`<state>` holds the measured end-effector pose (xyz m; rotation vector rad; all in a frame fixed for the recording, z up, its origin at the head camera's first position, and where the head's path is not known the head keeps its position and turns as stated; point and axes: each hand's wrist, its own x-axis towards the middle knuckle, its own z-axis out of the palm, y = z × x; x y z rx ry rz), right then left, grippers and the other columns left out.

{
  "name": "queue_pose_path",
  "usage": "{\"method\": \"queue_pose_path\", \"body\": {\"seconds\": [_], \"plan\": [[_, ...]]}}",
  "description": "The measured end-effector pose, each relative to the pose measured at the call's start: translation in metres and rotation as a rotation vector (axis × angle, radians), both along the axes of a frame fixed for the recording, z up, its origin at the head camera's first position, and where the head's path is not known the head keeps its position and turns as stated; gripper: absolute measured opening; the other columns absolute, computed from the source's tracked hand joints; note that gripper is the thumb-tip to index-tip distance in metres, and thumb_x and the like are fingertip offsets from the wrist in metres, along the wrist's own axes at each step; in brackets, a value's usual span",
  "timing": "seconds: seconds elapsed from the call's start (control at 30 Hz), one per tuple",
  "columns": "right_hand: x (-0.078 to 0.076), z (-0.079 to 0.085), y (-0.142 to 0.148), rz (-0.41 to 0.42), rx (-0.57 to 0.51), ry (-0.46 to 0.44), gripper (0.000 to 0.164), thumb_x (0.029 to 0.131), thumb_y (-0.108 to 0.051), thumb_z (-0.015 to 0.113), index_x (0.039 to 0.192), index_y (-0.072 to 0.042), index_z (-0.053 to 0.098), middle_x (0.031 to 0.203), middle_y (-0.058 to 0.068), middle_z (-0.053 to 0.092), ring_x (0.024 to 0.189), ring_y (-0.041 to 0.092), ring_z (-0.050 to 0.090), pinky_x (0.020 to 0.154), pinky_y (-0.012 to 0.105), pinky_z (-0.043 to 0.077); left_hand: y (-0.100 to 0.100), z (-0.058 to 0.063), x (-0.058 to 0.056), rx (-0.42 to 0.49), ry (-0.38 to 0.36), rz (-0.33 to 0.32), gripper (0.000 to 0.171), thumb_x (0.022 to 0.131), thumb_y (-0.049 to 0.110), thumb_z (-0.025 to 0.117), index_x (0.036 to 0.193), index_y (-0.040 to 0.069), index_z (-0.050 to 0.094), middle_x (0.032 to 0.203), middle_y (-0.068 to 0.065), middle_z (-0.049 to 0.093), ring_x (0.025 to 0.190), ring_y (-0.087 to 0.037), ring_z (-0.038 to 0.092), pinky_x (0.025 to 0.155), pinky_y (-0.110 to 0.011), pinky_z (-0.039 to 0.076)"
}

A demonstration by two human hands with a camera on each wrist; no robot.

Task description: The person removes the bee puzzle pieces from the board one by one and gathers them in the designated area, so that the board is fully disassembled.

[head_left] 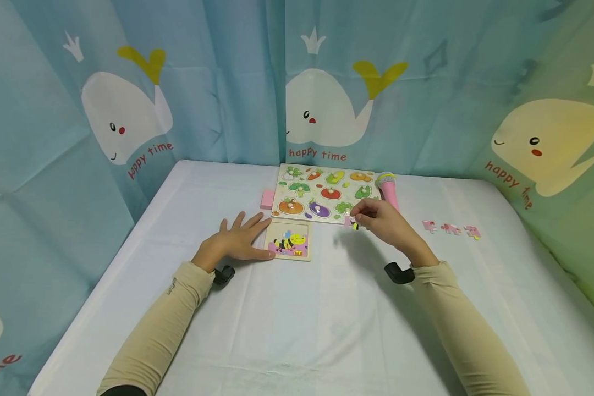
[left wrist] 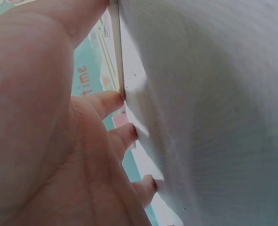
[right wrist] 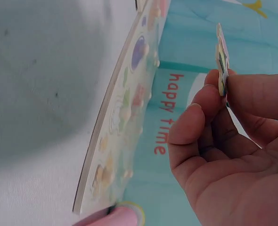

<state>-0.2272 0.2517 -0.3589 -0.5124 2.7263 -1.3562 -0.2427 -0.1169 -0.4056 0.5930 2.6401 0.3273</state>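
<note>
Pinched between the right hand's (head_left: 387, 221) thumb and fingers is a small jigsaw piece (right wrist: 222, 66), pink with yellow and black in the head view. It is held up near the front edge of the vegetable peg board (head_left: 307, 192) and seen edge-on in the right wrist view. To the left lies a square wooden jigsaw tray (head_left: 292, 258) with a bee picture (head_left: 289, 242) on pink. The left hand (head_left: 234, 240) rests flat beside it with fingers spread, its thumb and index finger at the tray's left side. In the left wrist view, its fingertips (left wrist: 114, 100) meet the tray's edge and the cloth.
Three loose pink jigsaw pieces (head_left: 450, 229) lie in a row at the right. A pink toy microphone (head_left: 388, 192) lies by the peg board's right end, and a pink block (head_left: 267, 199) by its left. A whale-print curtain (head_left: 247, 82) stands behind the white-covered table (head_left: 297, 324).
</note>
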Motion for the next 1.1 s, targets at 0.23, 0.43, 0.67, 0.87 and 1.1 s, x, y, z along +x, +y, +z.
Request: {"method": "queue_pose_path", "body": {"seconds": [0.23,0.43,0.67,0.87,1.1], "plan": [[0.002,0.001,0.016,-0.045,0.009,0.01,0.014,0.108,-0.002,0.059,0.115,0.006,0.068,0.105,0.017,0.07,0.094,0.027,0.064,0.077,0.026,0.051,-0.001,0.001,0.002,-0.001,0.0,0.007,0.101,0.099,0.067,0.062,0.175,0.022,0.013,0.181,-0.007,0.001,0.162,-0.046,-0.008,0.121,-0.076,-0.004],[0.005,0.001,0.032,-0.083,0.008,0.035,0.015,0.108,-0.002,0.059,0.116,0.008,0.068,0.104,0.017,0.069,0.088,0.021,0.06,0.075,0.03,0.052,-0.001,0.004,0.003,0.013,-0.011,0.016,0.101,0.099,0.067,0.062,0.175,0.021,0.014,0.18,-0.008,0.002,0.162,-0.046,-0.008,0.12,-0.076,-0.004],[0.007,0.003,0.053,-0.136,-0.031,0.01,0.02,0.11,-0.005,0.056,0.122,0.01,0.064,0.111,0.02,0.064,0.088,0.021,0.062,0.076,0.026,0.053,-0.001,0.005,0.002,0.037,-0.015,-0.001,0.102,0.098,0.065,0.063,0.174,0.019,0.014,0.18,-0.009,0.002,0.162,-0.046,-0.008,0.12,-0.076,-0.005],[0.008,0.008,0.07,-0.186,0.009,0.029,0.024,0.112,-0.01,0.054,0.124,0.008,0.065,0.11,0.017,0.067,0.089,0.015,0.06,0.077,0.023,0.051,-0.001,0.003,0.001,0.029,-0.011,0.003,0.101,0.099,0.065,0.063,0.174,0.02,0.014,0.18,-0.008,0.002,0.162,-0.045,-0.009,0.12,-0.076,-0.005],[0.011,0.013,0.098,-0.247,-0.017,0.036,0.027,0.112,-0.012,0.053,0.126,0.01,0.063,0.102,-0.005,0.067,0.086,0.008,0.058,0.074,0.022,0.052,-0.001,0.002,0.002,0.046,-0.013,0.006,0.102,0.098,0.064,0.065,0.174,0.019,0.015,0.18,-0.009,0.003,0.162,-0.046,-0.009,0.12,-0.076,-0.005]]}}
